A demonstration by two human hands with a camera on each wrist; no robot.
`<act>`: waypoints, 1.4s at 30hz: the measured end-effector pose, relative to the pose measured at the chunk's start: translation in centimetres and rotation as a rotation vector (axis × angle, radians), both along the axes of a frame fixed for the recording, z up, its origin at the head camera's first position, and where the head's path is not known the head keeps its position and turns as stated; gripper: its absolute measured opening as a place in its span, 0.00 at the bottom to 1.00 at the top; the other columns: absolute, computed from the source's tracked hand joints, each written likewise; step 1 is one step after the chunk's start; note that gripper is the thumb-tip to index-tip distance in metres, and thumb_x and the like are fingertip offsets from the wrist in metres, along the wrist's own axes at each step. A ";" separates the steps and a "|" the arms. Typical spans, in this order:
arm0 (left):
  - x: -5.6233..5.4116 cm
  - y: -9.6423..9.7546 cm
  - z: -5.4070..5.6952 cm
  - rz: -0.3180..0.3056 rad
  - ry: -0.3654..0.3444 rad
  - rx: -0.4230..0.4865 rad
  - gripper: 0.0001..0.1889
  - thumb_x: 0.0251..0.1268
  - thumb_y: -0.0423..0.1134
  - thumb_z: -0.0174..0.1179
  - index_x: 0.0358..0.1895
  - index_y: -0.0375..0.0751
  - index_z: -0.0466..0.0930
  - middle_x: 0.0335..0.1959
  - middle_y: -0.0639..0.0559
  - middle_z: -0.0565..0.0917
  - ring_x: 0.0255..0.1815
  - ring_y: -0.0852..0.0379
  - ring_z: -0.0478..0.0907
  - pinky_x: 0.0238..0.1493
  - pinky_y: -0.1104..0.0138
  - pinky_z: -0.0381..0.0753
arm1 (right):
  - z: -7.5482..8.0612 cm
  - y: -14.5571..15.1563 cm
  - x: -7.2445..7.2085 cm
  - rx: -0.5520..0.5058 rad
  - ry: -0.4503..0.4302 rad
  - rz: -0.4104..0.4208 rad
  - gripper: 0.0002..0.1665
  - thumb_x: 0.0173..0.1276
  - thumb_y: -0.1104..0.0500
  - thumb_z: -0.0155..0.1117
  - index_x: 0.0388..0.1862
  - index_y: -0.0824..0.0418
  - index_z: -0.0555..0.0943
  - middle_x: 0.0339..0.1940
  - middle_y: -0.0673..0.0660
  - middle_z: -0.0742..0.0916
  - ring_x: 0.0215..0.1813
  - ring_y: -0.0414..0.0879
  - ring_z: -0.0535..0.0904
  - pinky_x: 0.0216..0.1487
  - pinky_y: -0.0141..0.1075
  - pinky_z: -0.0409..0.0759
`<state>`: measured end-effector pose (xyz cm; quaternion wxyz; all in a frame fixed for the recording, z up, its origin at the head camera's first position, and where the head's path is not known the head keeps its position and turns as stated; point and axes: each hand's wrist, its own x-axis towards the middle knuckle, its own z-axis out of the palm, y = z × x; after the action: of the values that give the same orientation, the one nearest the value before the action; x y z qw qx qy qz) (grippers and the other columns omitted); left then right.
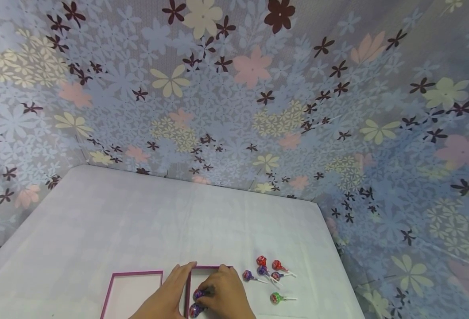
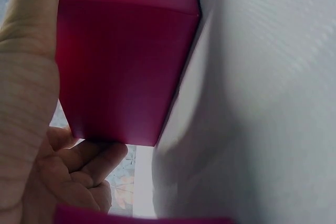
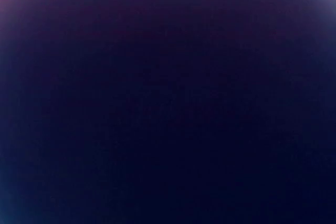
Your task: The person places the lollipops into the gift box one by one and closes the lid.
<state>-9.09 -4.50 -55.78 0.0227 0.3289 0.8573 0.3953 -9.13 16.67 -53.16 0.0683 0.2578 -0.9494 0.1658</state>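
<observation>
My left hand (image 1: pixel 168 294) grips the left side of a magenta-edged box (image 1: pixel 214 267) at the bottom of the head view. In the left wrist view, its fingers (image 2: pixel 100 166) curl at the end of the box's smooth magenta wall (image 2: pixel 126 72). My right hand (image 1: pixel 226 292) reaches into the box with bent fingers, pinching a purple-wrapped lollipop (image 1: pixel 198 294). Another purple-wrapped lollipop (image 1: pixel 195 310) lies just below it, near the left inner wall. The hand hides both sticks and much of the inside. The right wrist view is almost wholly dark.
A second magenta-edged tray or lid (image 1: pixel 136 273), pale inside, lies left of the left hand. Right of the box are several loose lollipops: red (image 1: pixel 261 260), purple (image 1: pixel 247 275) and green (image 1: pixel 275 298). A white-covered table (image 1: pixel 170 221) meets flowered cloth (image 1: pixel 234 110) behind and right.
</observation>
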 end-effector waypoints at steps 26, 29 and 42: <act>0.3 0.0 0.1 -0.016 -0.083 0.048 0.69 0.36 0.69 0.75 0.77 0.32 0.49 0.71 0.25 0.64 0.66 0.12 0.58 0.48 0.25 0.72 | 0.4 0.6 0.1 -0.163 0.008 0.054 0.13 0.46 0.46 0.84 0.32 0.43 0.91 0.31 0.33 0.89 0.32 0.26 0.65 0.38 0.22 0.67; 0.1 0.0 0.0 -0.017 -0.028 0.034 0.69 0.37 0.73 0.72 0.76 0.30 0.50 0.69 0.28 0.66 0.66 0.18 0.62 0.50 0.27 0.73 | 0.2 1.1 0.1 -0.282 0.029 0.065 0.13 0.47 0.50 0.84 0.34 0.46 0.91 0.34 0.35 0.90 0.34 0.27 0.67 0.39 0.20 0.68; 0.1 0.0 0.4 0.008 -0.057 0.001 0.68 0.37 0.67 0.78 0.75 0.29 0.52 0.69 0.27 0.67 0.66 0.16 0.62 0.55 0.29 0.71 | 1.1 4.0 1.0 -0.693 -0.236 -0.086 0.23 0.56 0.54 0.80 0.53 0.50 0.87 0.45 0.49 0.91 0.24 0.38 0.71 0.25 0.28 0.74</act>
<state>-9.03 -4.51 -55.37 0.0454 0.3139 0.8575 0.4051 -8.11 20.64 -52.02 0.0483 0.1584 -0.8482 0.5032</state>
